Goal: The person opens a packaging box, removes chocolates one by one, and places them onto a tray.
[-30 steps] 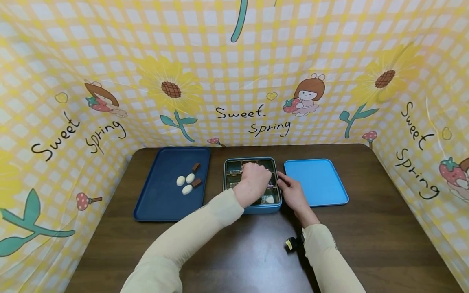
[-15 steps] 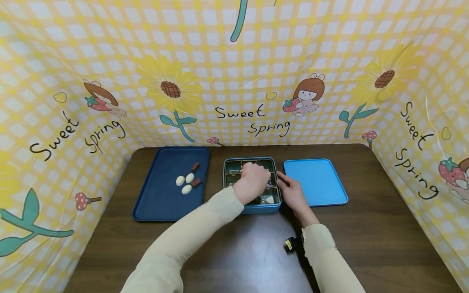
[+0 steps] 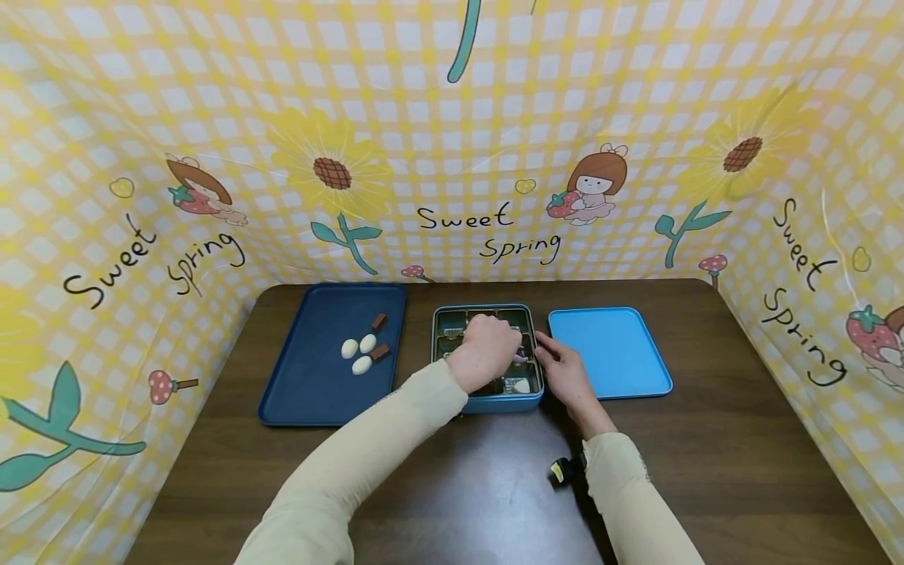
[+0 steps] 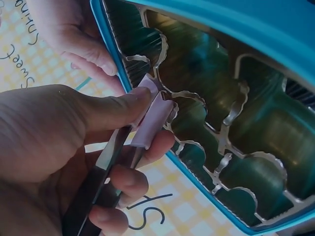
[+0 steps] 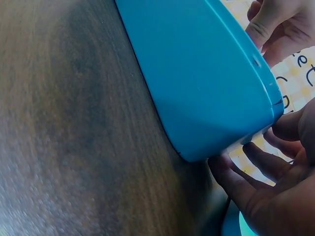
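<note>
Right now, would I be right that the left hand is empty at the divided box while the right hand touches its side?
The left hand isn't empty: the left wrist view shows it gripping a two-armed tool; the rest stands.

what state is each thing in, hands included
pink-tipped tongs: held, tips close together
left hand: gripping pink-tipped tongs
divided box: upright, uncovered
right hand: touching divided box
navy tray: flat, loaded
white pieces: three, on navy tray
brown pieces: two, on navy tray
light blue tray: flat
</note>
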`<action>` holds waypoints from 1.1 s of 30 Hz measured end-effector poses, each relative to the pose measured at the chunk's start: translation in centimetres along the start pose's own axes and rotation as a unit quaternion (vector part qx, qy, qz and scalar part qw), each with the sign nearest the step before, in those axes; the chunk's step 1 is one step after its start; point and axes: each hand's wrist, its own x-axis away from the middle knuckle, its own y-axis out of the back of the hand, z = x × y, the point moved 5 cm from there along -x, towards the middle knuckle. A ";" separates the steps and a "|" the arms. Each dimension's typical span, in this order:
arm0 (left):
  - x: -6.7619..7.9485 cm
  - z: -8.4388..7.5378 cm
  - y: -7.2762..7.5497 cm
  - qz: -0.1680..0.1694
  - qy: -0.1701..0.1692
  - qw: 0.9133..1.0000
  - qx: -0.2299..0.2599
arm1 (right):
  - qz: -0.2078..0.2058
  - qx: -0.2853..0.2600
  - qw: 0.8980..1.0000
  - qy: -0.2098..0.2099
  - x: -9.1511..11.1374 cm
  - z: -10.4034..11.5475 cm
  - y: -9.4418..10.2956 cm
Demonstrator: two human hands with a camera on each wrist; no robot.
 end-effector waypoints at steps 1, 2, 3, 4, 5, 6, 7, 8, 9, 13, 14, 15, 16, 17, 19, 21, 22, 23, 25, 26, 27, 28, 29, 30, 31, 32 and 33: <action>0.0 0.0 0.0 -0.002 -0.001 1.000 0.002 | -0.001 0.000 1.000 -0.001 0.0 0.0 0.0; 0.0 0.1 0.0 -0.004 -0.002 1.000 0.003 | -0.001 0.001 1.000 -0.002 0.0 0.0 0.0; 0.0 0.1 0.0 -0.005 -0.003 1.000 0.004 | -0.001 0.001 1.000 -0.002 0.0 -0.1 0.0; 0.0 0.1 0.0 -0.006 -0.004 1.000 0.004 | -0.002 0.001 1.000 -0.003 -0.1 -0.1 0.0; 0.0 0.1 0.1 -0.007 -0.004 1.000 0.004 | -0.002 0.001 1.000 -0.002 -0.1 -0.1 0.0; 0.1 0.1 0.1 -0.007 -0.005 1.000 0.003 | -0.003 0.000 1.000 -0.002 -0.1 -0.1 0.0; 0.1 0.1 0.1 -0.009 -0.005 1.000 0.003 | -0.002 0.000 1.000 -0.002 -0.1 -0.1 0.0; 0.1 0.1 0.1 -0.011 -0.006 1.000 0.003 | -0.002 -0.001 1.000 -0.001 -0.1 -0.1 0.0; 0.1 0.2 0.1 -0.012 -0.005 1.000 0.002 | -0.002 -0.001 1.000 -0.001 -0.1 -0.1 0.0; 0.2 0.2 0.1 -0.016 -0.003 1.000 -0.001 | 0.001 -0.002 1.000 -0.001 0.0 0.0 0.0; 0.3 0.3 0.1 -0.017 -0.002 1.000 -0.002 | 0.001 -0.002 1.000 -0.001 0.0 0.0 0.0; 0.3 0.3 0.2 -0.017 -0.002 1.000 -0.003 | 0.001 -0.001 1.000 0.000 0.0 0.0 0.0; 0.4 0.3 0.2 -0.018 -0.001 1.000 -0.004 | 0.001 0.000 1.000 0.001 0.0 0.0 0.0; 0.4 0.3 0.3 -0.018 -0.001 1.000 -0.005 | 0.000 0.002 1.000 0.002 0.0 0.1 0.0; 0.5 0.4 0.4 -0.016 -0.001 1.000 -0.004 | 0.000 0.004 1.000 0.004 0.1 0.1 0.0; 0.6 0.4 0.5 -0.015 0.000 1.000 -0.003 | -0.002 0.006 1.000 0.005 0.1 0.1 0.1; 0.6 0.5 0.6 -0.015 0.000 1.000 -0.002 | -0.002 0.006 1.000 0.006 0.1 0.1 0.1; 0.7 0.5 0.7 -0.014 0.002 1.000 -0.001 | -0.003 0.007 1.000 0.006 0.1 0.1 0.1; 0.8 0.6 1.0 -0.015 0.005 1.000 0.001 | -0.004 0.007 1.000 0.006 0.0 0.1 0.1; 0.8 0.6 1.1 -0.016 0.006 1.000 0.002 | -0.005 0.007 1.000 0.006 0.0 0.1 0.1; 0.9 0.7 1.2 -0.017 0.008 1.000 0.003 | -0.005 0.007 1.000 0.006 0.0 0.1 0.1; 1.0 0.8 1.4 -0.018 0.009 1.000 0.005 | -0.005 0.008 1.000 0.006 0.0 0.1 0.1; 1.0 0.8 1.5 -0.020 0.010 1.000 0.006 | -0.005 0.008 1.000 0.005 0.0 0.1 0.1; 1.1 0.9 1.6 -0.021 0.010 1.000 0.008 | -0.006 0.008 1.000 0.004 0.0 0.1 0.1; 1.2 1.0 1.7 -0.023 0.011 1.000 0.010 | -0.006 0.009 1.000 0.003 0.0 0.1 0.1; 1.3 1.1 1.8 -0.025 0.011 1.000 0.012 | -0.006 0.010 1.000 0.003 0.0 0.1 0.1; 1.3 1.1 1.9 -0.026 0.012 0.999 0.014 | -0.006 0.012 1.000 0.002 0.0 0.1 0.1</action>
